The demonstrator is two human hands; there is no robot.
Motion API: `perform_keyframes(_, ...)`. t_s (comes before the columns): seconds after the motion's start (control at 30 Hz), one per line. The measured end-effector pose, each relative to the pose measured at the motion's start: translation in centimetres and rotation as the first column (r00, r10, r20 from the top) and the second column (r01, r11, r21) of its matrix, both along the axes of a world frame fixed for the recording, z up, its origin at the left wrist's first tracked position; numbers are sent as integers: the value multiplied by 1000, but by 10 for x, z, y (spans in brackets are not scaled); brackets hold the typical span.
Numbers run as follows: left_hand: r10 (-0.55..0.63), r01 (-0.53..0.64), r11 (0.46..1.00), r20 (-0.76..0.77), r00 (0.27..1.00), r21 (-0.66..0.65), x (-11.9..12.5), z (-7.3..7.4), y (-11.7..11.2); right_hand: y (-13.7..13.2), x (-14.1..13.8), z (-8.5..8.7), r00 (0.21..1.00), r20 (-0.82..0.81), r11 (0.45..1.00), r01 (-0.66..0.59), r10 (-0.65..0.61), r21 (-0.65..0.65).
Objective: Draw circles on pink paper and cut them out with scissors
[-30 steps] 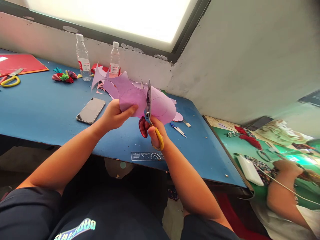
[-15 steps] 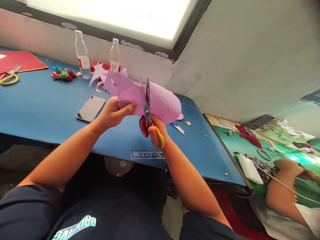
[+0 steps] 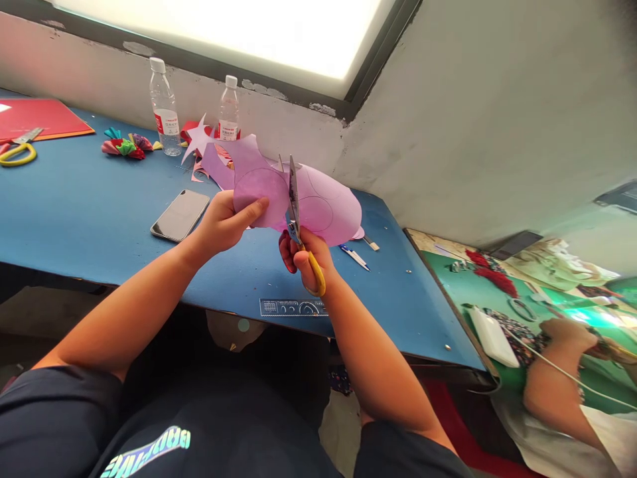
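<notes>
My left hand (image 3: 230,222) pinches a sheet of purple paper (image 3: 336,202), thumb on top of a drawn circle. Several circle outlines show on the sheet, and its left end is cut into curved, pointed scraps. In my right hand (image 3: 311,255) is a pair of scissors (image 3: 293,206) with a yellow and red handle. Their blades point away from me, slightly apart, and stand at the paper beside the circle under my left thumb. The paper is held above the blue table (image 3: 99,219), its right part curling over.
Behind are two plastic bottles (image 3: 166,123), folded paper pieces (image 3: 127,146) and red sheets (image 3: 42,119). A phone (image 3: 180,214), a stencil ruler (image 3: 293,307), a pen (image 3: 355,257) and other scissors (image 3: 20,147) lie on the table. At right, another person's hand (image 3: 567,335) works over a green table.
The pointed scrap at the paper's left end has swung upward. My left hand has shifted slightly left with the paper. The scissors stay nearly in place, their blades a little closer together.
</notes>
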State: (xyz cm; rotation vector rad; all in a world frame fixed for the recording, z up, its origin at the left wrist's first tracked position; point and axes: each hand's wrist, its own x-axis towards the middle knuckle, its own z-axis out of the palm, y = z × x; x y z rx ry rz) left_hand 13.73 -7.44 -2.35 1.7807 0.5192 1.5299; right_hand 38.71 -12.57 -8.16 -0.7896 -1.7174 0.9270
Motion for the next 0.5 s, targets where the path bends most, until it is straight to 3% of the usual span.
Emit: perform_keyframes(0.5, 14, -14, 1000, -2, 1000, 12, -3, 4, 0, -2, 1, 2, 1000, 5, 1000, 17, -17, 20)
